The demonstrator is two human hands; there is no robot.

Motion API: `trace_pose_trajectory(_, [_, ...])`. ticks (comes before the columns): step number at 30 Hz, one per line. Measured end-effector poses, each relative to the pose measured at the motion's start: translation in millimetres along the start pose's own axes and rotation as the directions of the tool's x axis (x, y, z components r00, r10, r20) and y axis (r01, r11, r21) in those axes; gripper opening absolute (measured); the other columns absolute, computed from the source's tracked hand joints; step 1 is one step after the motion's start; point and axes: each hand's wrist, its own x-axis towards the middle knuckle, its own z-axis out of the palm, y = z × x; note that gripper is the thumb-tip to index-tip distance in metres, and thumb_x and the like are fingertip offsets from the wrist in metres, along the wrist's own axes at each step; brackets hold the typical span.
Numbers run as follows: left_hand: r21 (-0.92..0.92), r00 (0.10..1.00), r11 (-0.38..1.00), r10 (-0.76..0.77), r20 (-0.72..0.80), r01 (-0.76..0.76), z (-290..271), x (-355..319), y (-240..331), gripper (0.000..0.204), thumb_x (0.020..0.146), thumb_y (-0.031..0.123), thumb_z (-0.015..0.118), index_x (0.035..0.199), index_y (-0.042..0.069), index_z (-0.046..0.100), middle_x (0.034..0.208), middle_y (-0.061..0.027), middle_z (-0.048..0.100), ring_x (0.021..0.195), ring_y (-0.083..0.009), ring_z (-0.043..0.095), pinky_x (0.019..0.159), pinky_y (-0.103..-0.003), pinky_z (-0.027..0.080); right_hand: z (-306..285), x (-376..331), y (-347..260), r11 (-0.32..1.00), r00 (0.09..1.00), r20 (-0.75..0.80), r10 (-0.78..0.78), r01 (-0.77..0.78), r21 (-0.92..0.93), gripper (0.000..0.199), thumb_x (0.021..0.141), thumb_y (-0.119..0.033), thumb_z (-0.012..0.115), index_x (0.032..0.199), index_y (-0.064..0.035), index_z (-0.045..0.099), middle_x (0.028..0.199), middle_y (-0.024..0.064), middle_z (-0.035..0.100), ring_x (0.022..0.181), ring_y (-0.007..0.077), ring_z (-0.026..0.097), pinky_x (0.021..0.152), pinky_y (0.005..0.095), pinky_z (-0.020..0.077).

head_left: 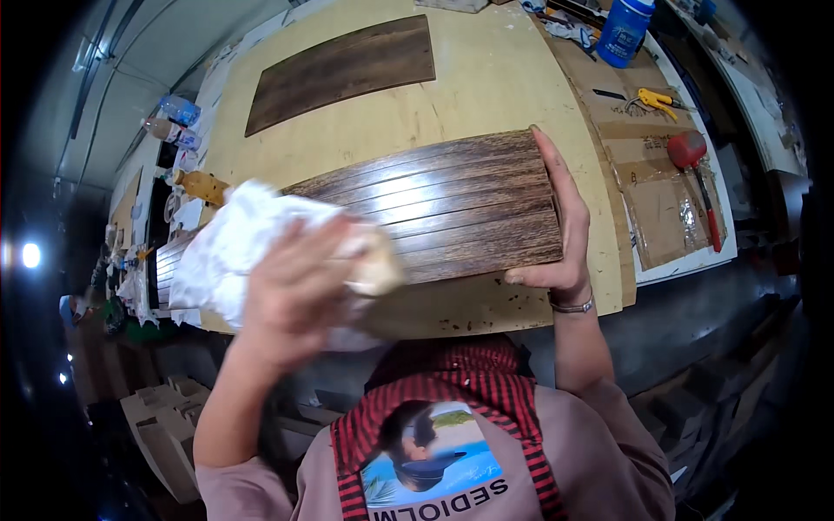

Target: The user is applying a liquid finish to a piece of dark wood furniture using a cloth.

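A long, dark brown wooden panel with grooves along its length (pixel 452 200) lies across the near part of the work table. My left hand (pixel 295 291), blurred by motion, is closed on a bunched white cloth (pixel 230 247) laid over the panel's left half. A pale yellowish patch shows at the cloth's right side, too smeared to name. At the panel's right end, my right hand (pixel 569 221) grips the edge, its fingers along the far corner and its thumb at the near corner. The cloth hides much of the panel's left part.
A flat dark brown board (pixel 347 69) lies farther back on the pale table top (pixel 495 95). On the right are a red-headed mallet (pixel 686 149), a yellow air blow gun (pixel 656 102) and a blue jar (pixel 624 35). Several bottles, one with amber contents (pixel 201 186), stand at the left.
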Motion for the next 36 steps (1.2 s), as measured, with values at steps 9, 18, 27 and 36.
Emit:
trace_pose_trajectory(9, [0.021,0.994,0.998,-0.064,-0.092,0.066,-19.1,-19.3,-11.2,0.037,0.068,-0.009,0.062,0.103,0.0,0.069,0.11,-0.0189,0.064,0.101,-0.0358,0.062,0.086,-0.044,0.052,0.7,-0.7,-1.6,0.999,0.999,-0.017,0.038,-0.038,0.005,0.122,0.048,-0.034,0.083,0.148,0.0126,0.029,0.139,0.0223,0.049,0.132,0.0313,0.047,0.113,0.0359,0.0307])
trace_pose_trajectory(18, [0.157,0.98,0.983,0.121,-0.159,-0.096,-6.8,8.5,-2.9,0.032,0.063,-0.006,0.062,0.093,-0.001,0.07,0.094,-0.0156,0.058,0.079,-0.03,0.056,0.064,-0.04,0.048,10.2,3.8,5.7,0.998,0.998,-0.049,0.033,-0.03,0.052,0.124,0.051,-0.042,0.082,0.148,0.0124,0.028,0.137,0.0231,0.05,0.129,0.0301,0.05,0.109,0.0356,0.036])
trace_pose_trajectory(27, [0.226,0.96,0.954,0.236,-0.152,-0.199,-0.3,4.9,10.9,0.026,0.063,0.008,0.063,0.085,-0.004,0.066,0.09,-0.012,0.056,0.078,-0.0267,0.051,0.064,-0.038,0.044,7.5,1.7,0.5,0.998,0.999,-0.047,0.021,-0.018,0.06,0.124,0.051,-0.037,0.084,0.148,0.0127,0.026,0.139,0.0236,0.049,0.129,0.0306,0.05,0.109,0.0361,0.0367])
trace_pose_trajectory(36, [0.189,0.981,0.979,-0.035,-0.193,0.072,-15.4,-10.4,-16.4,0.029,0.067,-0.001,0.064,0.095,0.002,0.069,0.097,-0.0122,0.061,0.085,-0.0306,0.057,0.073,-0.041,0.045,7.4,3.5,4.5,1.0,0.996,-0.092,0.006,-0.003,0.029,0.127,0.049,-0.039,0.083,0.149,0.0122,0.025,0.139,0.0238,0.048,0.129,0.03,0.05,0.109,0.035,0.0367])
